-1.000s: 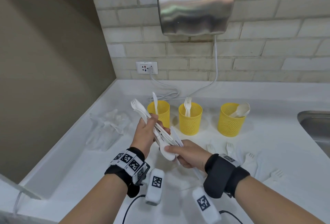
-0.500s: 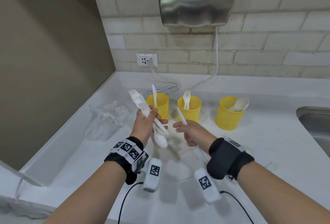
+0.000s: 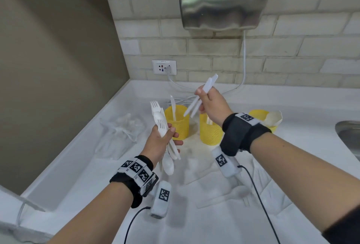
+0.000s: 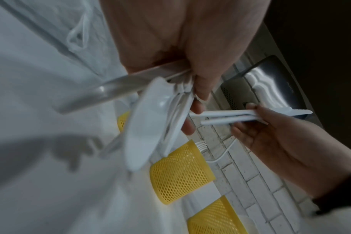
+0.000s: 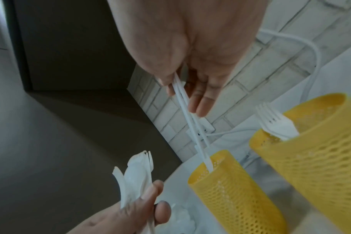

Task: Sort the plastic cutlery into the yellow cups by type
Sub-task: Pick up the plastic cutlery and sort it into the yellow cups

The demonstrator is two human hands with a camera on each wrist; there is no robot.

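Observation:
Three yellow mesh cups stand in a row on the white counter. The left cup (image 3: 176, 122) holds one knife, the middle cup (image 3: 211, 132) holds forks, and the right cup (image 3: 260, 116) holds spoons. My left hand (image 3: 171, 136) grips a bundle of white forks and spoons (image 3: 161, 125) in front of the left cup. My right hand (image 3: 203, 100) is raised above the cups and pinches two white knives (image 3: 201, 95), handles slanting down toward the left cup. In the right wrist view the knives (image 5: 192, 126) point at the left cup's mouth (image 5: 216, 159).
A steel hand dryer (image 3: 224, 0) hangs on the brick wall, and its cable runs to a socket (image 3: 164, 67). A crumpled clear bag (image 3: 120, 131) lies left of the cups. A sink (image 3: 348, 136) is at the right edge. Loose white cutlery (image 3: 224, 197) lies on the near counter.
My right hand drew two knives out of the bundle, then lifted them up and back above the left cup. My left hand kept its hold on the rest.

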